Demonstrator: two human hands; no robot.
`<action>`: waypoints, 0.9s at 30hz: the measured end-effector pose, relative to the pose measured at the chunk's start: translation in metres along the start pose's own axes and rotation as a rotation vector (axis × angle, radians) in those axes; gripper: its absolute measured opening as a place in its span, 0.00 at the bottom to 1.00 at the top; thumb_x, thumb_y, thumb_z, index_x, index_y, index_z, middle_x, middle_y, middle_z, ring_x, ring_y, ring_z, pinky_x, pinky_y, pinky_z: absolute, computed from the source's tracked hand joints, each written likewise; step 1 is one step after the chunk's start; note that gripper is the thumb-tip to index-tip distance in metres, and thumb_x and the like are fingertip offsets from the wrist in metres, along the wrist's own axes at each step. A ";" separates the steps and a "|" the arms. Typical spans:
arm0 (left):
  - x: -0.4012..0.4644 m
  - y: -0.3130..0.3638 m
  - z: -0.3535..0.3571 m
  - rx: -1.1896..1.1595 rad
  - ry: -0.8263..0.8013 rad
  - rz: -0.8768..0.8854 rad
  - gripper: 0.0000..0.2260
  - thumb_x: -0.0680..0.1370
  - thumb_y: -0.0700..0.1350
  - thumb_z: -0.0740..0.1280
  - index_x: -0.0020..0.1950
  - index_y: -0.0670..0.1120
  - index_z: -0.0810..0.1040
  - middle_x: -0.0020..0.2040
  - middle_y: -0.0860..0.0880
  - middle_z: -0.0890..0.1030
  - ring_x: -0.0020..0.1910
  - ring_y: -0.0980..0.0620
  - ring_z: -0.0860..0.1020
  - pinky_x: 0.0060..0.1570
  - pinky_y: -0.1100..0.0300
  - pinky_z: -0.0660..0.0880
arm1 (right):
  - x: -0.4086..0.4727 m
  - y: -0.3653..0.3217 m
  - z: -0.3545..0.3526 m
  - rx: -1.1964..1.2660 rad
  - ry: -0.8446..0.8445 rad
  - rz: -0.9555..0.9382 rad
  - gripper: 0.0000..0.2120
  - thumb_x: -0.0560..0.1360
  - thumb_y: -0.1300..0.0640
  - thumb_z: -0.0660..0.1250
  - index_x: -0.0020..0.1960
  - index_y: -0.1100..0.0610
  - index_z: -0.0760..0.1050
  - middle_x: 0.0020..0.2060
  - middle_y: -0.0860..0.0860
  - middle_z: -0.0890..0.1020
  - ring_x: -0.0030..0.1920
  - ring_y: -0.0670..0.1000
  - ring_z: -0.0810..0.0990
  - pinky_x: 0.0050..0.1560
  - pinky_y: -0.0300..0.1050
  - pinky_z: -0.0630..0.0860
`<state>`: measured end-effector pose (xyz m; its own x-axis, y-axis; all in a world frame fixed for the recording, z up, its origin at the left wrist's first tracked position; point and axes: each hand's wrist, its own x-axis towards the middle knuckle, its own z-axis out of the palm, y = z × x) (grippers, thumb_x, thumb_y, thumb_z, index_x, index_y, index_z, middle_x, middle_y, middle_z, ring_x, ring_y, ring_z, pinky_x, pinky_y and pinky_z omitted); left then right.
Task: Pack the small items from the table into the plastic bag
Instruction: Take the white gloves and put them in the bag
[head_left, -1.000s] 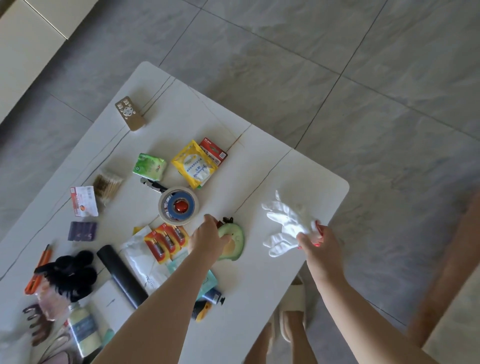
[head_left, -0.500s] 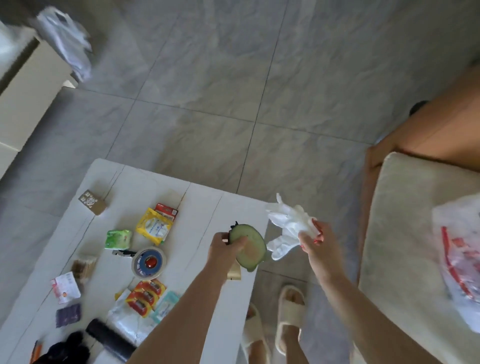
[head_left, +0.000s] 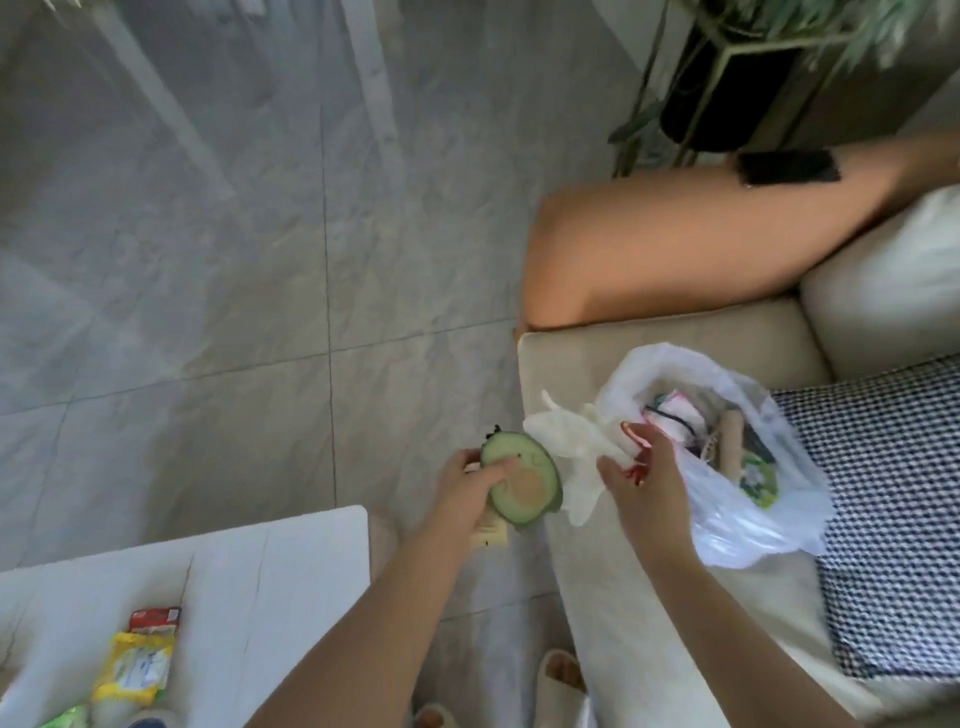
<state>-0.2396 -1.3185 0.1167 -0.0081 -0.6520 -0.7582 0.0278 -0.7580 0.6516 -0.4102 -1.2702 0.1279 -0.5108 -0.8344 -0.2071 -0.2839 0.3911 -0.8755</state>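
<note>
My left hand (head_left: 470, 486) grips a green avocado-shaped item (head_left: 522, 480) with a small beige tag under it, held in the air between the table and the sofa. My right hand (head_left: 641, 480) pinches a white glove (head_left: 569, 449) right beside the avocado item, at the mouth of the white plastic bag (head_left: 748, 512). The bag lies open on the sofa seat with several small items inside. On the white table (head_left: 249, 582) at the lower left lie a yellow packet (head_left: 135, 670), a red packet (head_left: 155, 618) and a green packet (head_left: 65, 719).
The beige sofa (head_left: 613, 587) carries a black-and-white checked cushion (head_left: 893, 514) right of the bag. Another person's bare leg (head_left: 691, 244) rests on the sofa's far end with a black phone (head_left: 789, 166) on it. A potted plant (head_left: 727, 78) stands behind. My slippered feet (head_left: 558, 680) are below.
Both hands have carried the avocado item and the glove off the table and rightwards to the bag on the sofa. The view has swung right, leaving only the table's corner visible.
</note>
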 end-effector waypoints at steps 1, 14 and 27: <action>0.001 0.004 0.022 0.000 -0.017 -0.004 0.21 0.68 0.44 0.77 0.57 0.41 0.75 0.53 0.39 0.81 0.51 0.39 0.81 0.54 0.41 0.78 | 0.007 0.003 -0.019 -0.003 0.024 0.011 0.20 0.73 0.65 0.67 0.64 0.55 0.69 0.44 0.47 0.76 0.43 0.52 0.75 0.44 0.25 0.69; 0.054 0.024 0.255 0.271 -0.181 -0.003 0.10 0.71 0.40 0.71 0.51 0.40 0.80 0.50 0.38 0.82 0.50 0.41 0.81 0.55 0.45 0.78 | 0.110 0.083 -0.180 -0.260 0.193 0.046 0.18 0.76 0.62 0.63 0.65 0.56 0.71 0.54 0.53 0.80 0.46 0.49 0.75 0.48 0.39 0.68; 0.102 -0.002 0.288 0.505 -0.142 -0.011 0.19 0.78 0.35 0.60 0.68 0.43 0.71 0.58 0.36 0.77 0.57 0.39 0.77 0.57 0.52 0.75 | 0.140 0.159 -0.162 -0.626 -0.398 0.160 0.22 0.80 0.60 0.55 0.74 0.55 0.61 0.71 0.51 0.69 0.70 0.50 0.67 0.71 0.41 0.60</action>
<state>-0.5283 -1.3881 0.0451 -0.1420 -0.6130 -0.7772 -0.4582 -0.6553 0.6006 -0.6584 -1.2623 0.0303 -0.2866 -0.7796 -0.5569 -0.6989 0.5677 -0.4350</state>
